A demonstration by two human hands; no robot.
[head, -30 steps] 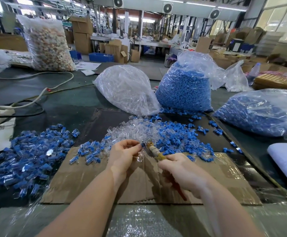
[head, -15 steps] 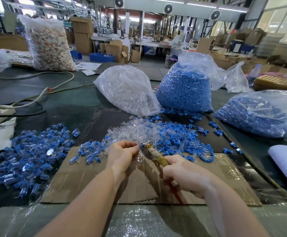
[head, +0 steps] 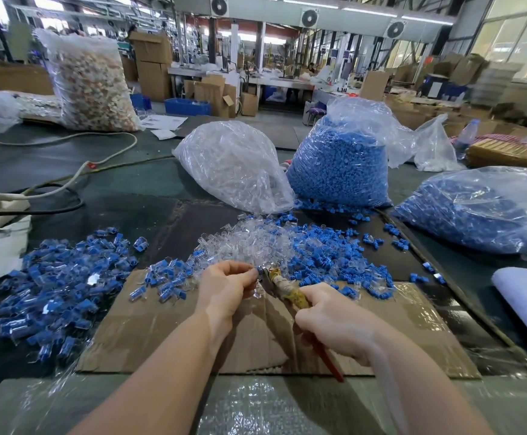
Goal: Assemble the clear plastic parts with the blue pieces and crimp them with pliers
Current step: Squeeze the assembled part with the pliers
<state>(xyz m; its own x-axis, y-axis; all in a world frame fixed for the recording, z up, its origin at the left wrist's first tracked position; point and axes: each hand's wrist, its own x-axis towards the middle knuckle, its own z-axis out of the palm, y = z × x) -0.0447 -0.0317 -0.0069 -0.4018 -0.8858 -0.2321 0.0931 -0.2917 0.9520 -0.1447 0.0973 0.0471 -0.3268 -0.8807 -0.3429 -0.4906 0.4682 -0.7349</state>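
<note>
Both your forearms reach forward, bare. Your left hand (head: 224, 285) is curled, fingers (head: 246, 269) pinched together at the tips. Your right hand (head: 334, 318) is closed in a fist, knuckles up.

glossy clear plastic bag (head: 234, 166), matt brown cardboard sheet (head: 161, 324)

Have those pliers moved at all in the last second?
Yes. The pliers slid a little left along the cardboard sheet, so their tip now meets the left hand; the right hand grips the handles.
</note>
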